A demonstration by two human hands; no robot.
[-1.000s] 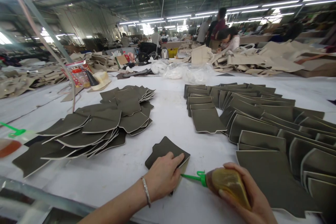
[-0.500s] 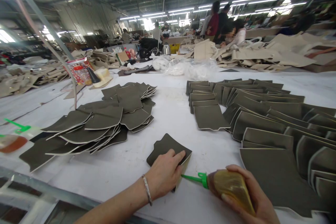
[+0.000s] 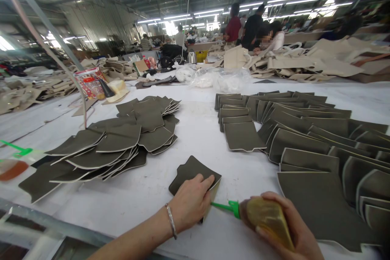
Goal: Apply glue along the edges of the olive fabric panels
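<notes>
My left hand (image 3: pixel 190 200), with a silver bracelet at the wrist, bears on a small dark grey-brown leather-like piece (image 3: pixel 191 172) lying on the table. Its index finger stretches along the folded right edge, where a pale inner side shows; the thumb is hidden. In my right hand (image 3: pixel 292 223) is a squeeze bottle (image 3: pixel 268 217) of amber liquid, tipped onto its side. The bottle's green nozzle (image 3: pixel 224 207) points left, its tip right beside the pale folded edge and my left fingers. Whether the tip touches is hard to make out.
Loosely piled dark pieces (image 3: pixel 118 138) lie at left; overlapping rows of similar pieces (image 3: pixel 307 154) cover the right. A second green-nozzled bottle (image 3: pixel 12 168) lies at the left edge. Plastic bags (image 3: pixel 228 81) and beige material (image 3: pixel 317 61) sit further back. Several people (image 3: pixel 252 26) are beyond.
My hands, the piece and the bottle hold almost the same position. The view has shifted slightly, and people standing in the background have moved a little to the left.
</notes>
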